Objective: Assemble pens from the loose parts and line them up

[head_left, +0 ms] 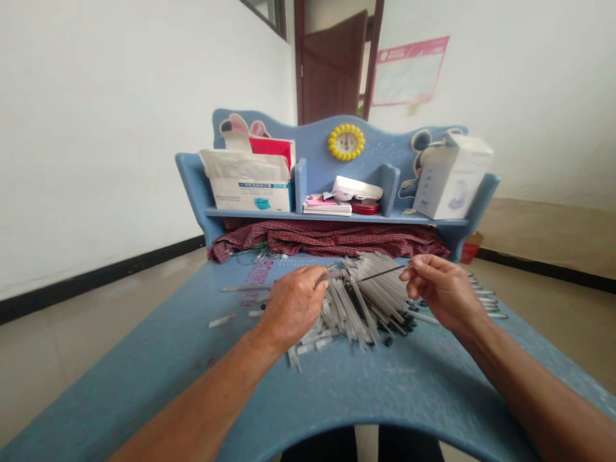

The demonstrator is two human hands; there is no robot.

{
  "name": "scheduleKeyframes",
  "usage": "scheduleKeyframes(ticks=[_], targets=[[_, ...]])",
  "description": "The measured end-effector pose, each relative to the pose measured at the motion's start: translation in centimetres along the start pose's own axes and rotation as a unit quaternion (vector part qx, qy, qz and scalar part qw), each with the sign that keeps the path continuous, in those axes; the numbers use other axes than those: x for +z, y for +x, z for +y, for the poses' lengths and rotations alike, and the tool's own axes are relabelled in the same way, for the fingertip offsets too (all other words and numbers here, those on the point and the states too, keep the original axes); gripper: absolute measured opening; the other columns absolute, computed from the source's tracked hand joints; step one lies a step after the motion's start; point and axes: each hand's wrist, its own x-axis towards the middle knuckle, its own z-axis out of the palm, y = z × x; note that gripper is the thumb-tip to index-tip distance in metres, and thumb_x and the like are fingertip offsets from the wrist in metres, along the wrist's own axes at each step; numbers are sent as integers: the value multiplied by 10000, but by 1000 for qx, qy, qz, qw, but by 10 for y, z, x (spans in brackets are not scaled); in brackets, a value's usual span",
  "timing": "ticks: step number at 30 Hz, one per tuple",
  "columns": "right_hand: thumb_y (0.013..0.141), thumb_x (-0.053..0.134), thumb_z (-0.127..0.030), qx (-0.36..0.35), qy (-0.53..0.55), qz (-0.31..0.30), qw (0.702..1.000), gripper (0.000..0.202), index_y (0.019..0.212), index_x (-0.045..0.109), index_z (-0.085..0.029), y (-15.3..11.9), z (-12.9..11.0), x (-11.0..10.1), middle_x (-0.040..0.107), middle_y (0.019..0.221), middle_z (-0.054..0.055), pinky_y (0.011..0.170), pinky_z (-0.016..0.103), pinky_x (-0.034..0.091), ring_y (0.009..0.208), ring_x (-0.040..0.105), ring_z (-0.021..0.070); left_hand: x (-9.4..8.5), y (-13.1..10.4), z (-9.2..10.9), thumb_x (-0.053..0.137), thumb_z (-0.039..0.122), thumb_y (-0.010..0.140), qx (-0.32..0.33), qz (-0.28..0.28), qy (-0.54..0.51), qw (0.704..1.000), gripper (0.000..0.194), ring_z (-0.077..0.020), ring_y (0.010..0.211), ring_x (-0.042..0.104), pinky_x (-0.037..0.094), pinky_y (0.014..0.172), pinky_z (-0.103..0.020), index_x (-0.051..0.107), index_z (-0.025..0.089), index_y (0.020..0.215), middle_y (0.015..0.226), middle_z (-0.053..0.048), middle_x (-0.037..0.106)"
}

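My left hand is closed, its thumb and fingers pinching a narrow translucent plastic strip. My right hand holds the end of a thin dark rod in a pinch. The rod slants down leftward toward the left hand's fingertips; whether it enters the strip is too blurred to tell. Between and below the hands lies a pile of pale translucent strips, many of them fanned to the right. Small black pieces show at the lower right ends of the pile.
A row of dark, slim items lies beyond my right wrist. Loose strips are scattered left on the blue desk. Behind stands a shelf with a mask box, a white box and a checked cloth underneath.
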Motion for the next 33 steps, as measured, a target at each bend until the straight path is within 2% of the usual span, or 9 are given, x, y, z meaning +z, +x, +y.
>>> scheduleKeyframes(ticks=[6,17,33], targets=[[683,745,-325,28,21,-14,999,250,729,564,-159,0,-2,0,683,625,18,364,193,426,388,569,104,0,-3,4,495,152,846,16,-18,5,1000,172,-186,871,658,503,810,-312,643,171,933,909,-54,705],[695,735,-325,18,18,-14,1000,232,735,577,-159,-2,-3,2,677,620,10,364,182,422,396,569,97,5,-4,3,506,147,835,46,-30,26,998,170,-201,882,660,506,815,-325,641,175,934,919,-61,709],[686,742,-318,15,20,-23,999,232,768,590,-162,-4,-3,5,680,608,11,353,189,420,386,570,109,5,-4,5,502,170,849,48,-41,38,997,173,-194,866,666,508,797,-309,638,183,954,911,-52,714]])
